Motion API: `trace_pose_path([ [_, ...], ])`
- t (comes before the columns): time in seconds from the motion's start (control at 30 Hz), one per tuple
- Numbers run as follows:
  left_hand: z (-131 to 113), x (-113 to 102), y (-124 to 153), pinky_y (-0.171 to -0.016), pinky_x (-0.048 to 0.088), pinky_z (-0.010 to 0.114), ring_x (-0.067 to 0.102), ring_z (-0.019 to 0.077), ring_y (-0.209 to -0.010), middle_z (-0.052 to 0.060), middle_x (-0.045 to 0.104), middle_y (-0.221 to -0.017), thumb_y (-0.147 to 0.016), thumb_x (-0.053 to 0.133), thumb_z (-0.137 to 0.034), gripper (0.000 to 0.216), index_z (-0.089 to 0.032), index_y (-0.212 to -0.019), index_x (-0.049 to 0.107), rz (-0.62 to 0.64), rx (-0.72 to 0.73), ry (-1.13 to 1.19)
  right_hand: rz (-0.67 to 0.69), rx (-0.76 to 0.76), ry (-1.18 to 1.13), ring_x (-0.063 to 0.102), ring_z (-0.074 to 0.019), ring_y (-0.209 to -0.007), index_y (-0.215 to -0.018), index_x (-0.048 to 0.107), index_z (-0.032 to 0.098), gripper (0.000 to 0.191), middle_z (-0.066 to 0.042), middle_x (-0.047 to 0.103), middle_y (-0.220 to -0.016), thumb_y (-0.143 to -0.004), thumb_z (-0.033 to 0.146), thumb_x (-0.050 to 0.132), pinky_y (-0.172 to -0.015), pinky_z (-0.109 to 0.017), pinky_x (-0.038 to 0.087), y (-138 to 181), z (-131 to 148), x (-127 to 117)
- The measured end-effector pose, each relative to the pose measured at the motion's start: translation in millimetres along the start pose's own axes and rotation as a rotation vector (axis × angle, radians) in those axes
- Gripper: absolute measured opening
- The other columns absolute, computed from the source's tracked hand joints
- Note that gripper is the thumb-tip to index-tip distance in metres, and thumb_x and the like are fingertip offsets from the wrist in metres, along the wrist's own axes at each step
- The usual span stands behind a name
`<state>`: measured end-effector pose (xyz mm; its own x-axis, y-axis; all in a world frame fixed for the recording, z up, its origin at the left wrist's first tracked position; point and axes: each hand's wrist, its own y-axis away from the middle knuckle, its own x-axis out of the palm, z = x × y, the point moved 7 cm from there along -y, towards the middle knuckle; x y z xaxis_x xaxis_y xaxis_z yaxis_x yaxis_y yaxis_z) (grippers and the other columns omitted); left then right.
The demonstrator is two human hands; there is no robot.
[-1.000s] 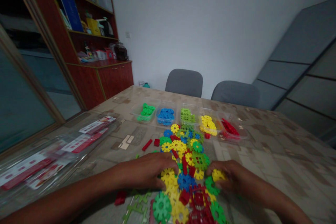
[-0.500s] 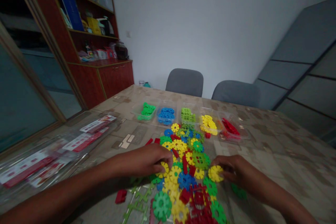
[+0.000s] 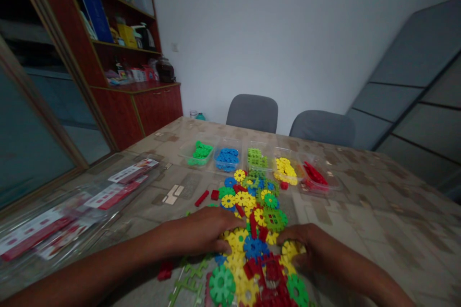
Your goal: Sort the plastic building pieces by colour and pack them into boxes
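Note:
A heap of plastic interlocking pieces lies on the table, with yellow flower-shaped discs (image 3: 236, 240), a blue disc (image 3: 255, 248), green discs (image 3: 222, 284) and red pieces (image 3: 270, 273). Over the heap's left side, my left hand (image 3: 205, 230) has its thumb and fingers apart, touching the pieces, with no piece visibly gripped. At the right edge my right hand (image 3: 306, 247) curls its fingers round a yellow flower disc (image 3: 289, 250); the fingers partly cover it. Lime-green lattice pieces (image 3: 190, 278) lie below my left forearm.
Behind the heap stand clear tubs holding green pieces (image 3: 200, 152), blue pieces (image 3: 227, 158), lime pieces (image 3: 257, 158), yellow pieces (image 3: 285, 171) and red pieces (image 3: 315, 174). Clear packaging (image 3: 90, 206) lies at left. Two grey chairs (image 3: 252, 112) stand beyond the table.
My left hand has moved slightly right and its pinch on a yellow disc has opened. My right hand has shifted down and left with its yellow disc, now over the heap's edge.

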<state>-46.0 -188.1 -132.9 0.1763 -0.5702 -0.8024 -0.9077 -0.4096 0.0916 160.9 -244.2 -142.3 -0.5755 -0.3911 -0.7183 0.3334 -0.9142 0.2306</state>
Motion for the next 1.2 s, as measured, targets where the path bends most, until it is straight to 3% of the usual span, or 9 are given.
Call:
trace_pose_path([
  [0.13, 3, -1, 1, -0.076, 0.04, 0.029, 0.061, 0.0228, -0.094, 0.001, 0.065, -0.103, -0.081, 0.074, -0.019, 0.029, -0.026, -0.105, 0.059, -0.016, -0.044, -0.004, -0.078, 0.001, 0.142, 0.066, -0.0275, -0.097, -0.102, 0.072, 0.021, 0.035, -0.008, 0.074, -0.106, -0.072, 0.011, 0.057, -0.087, -0.038, 0.048, -6, -15, -19],
  [0.3, 5, -3, 1, -0.067, 0.034, 0.026, 0.056, 0.0184, -0.084, -0.002, 0.061, -0.093, -0.075, 0.077, -0.016, 0.032, -0.023, -0.095, 0.053, -0.022, -0.152, 0.031, -0.03, 0.053, 0.182, 0.065, -0.0226, -0.075, -0.079, 0.07, 0.017, 0.015, -0.004, 0.072, -0.079, -0.074, 0.013, 0.057, -0.065, -0.029, 0.047, 1, -9, -30],
  [0.47, 3, -5, 0, -0.063, 0.031, 0.024, 0.052, 0.016, -0.08, -0.003, 0.056, -0.088, -0.074, 0.074, -0.013, 0.029, -0.022, -0.089, 0.05, -0.001, -0.179, 0.047, 0.072, 0.038, 0.012, 0.065, -0.0234, -0.096, -0.101, 0.073, 0.023, 0.036, -0.004, 0.073, -0.105, -0.072, 0.007, 0.06, -0.085, -0.033, 0.048, 6, 11, -5],
  [0.57, 4, -6, 0, -0.065, 0.033, 0.024, 0.052, 0.0162, -0.082, -0.002, 0.056, -0.089, -0.077, 0.071, -0.014, 0.024, -0.021, -0.088, 0.051, -0.014, -0.149, 0.054, 0.071, 0.089, 0.029, 0.063, -0.0257, -0.101, -0.108, 0.071, 0.023, 0.042, -0.006, 0.071, -0.112, -0.07, 0.007, 0.063, -0.088, -0.036, 0.048, 4, 13, 7],
  [0.8, 3, -9, -3, -0.068, 0.034, 0.025, 0.051, 0.0154, -0.079, -0.003, 0.055, -0.083, -0.082, 0.067, -0.018, 0.017, -0.02, -0.081, 0.05, -0.057, -0.037, 0.039, 0.055, 0.108, 0.093, 0.059, -0.0212, -0.089, -0.098, 0.066, 0.02, 0.034, -0.004, 0.068, -0.103, -0.066, 0.008, 0.069, -0.075, -0.03, 0.045, 2, 15, 13],
  [1.03, 11, -9, -4, -0.065, 0.035, 0.023, 0.052, 0.0155, -0.077, -0.002, 0.057, -0.084, -0.087, 0.063, -0.028, 0.012, -0.02, -0.085, 0.053, -0.075, -0.08, 0.08, 0.098, 0.125, 0.013, 0.051, -0.0157, -0.079, -0.083, 0.063, 0.021, 0.027, 0.002, 0.06, -0.085, -0.062, 0.005, 0.071, -0.064, -0.023, 0.037, 0, 8, 11],
  [1.2, 17, -9, -6, -0.058, 0.03, 0.022, 0.046, 0.0129, -0.068, -0.004, 0.052, -0.075, -0.083, 0.061, -0.026, 0.012, -0.02, -0.083, 0.051, -0.099, -0.109, 0.15, 0.076, 0.026, -0.13, 0.051, -0.0146, -0.075, -0.091, 0.065, 0.02, 0.026, 0.002, 0.061, -0.082, -0.066, 0.017, 0.074, -0.064, -0.023, 0.037, -5, 2, -2],
])
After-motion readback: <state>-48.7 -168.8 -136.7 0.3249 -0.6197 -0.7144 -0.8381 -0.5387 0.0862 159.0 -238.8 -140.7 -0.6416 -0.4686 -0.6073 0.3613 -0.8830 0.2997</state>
